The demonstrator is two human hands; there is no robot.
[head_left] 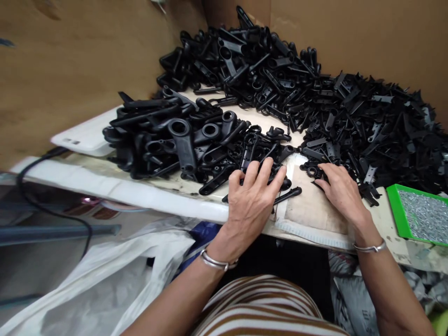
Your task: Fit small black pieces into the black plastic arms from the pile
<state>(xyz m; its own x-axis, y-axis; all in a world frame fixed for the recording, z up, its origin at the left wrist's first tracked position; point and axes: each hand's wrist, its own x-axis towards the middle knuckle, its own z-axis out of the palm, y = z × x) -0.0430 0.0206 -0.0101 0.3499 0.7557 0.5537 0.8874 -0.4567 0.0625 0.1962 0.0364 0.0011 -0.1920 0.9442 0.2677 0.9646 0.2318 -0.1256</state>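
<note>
My left hand (254, 198) reaches over the near end of a heap of black plastic arms with ring-shaped ends (182, 140). Its fingers are spread and bent, resting on or just above those parts; what lies beneath the palm is hidden. A slim black piece (289, 195) sticks out beside its fingertips. At the edge of the right-hand heap, my right hand (338, 189) has thumb and forefinger at a small black part with a round hole (312, 171). The thumb and finger are apart, and whether they grip the part is unclear.
Behind is a tall pile of black parts (241, 60), with flatter black pieces (395, 121) heaped at right. A green tray (402, 228) holds small silvery metal pieces. At left are a white flat device (87, 133) and a black cable (26, 182). Cardboard walls (350, 37) enclose the table.
</note>
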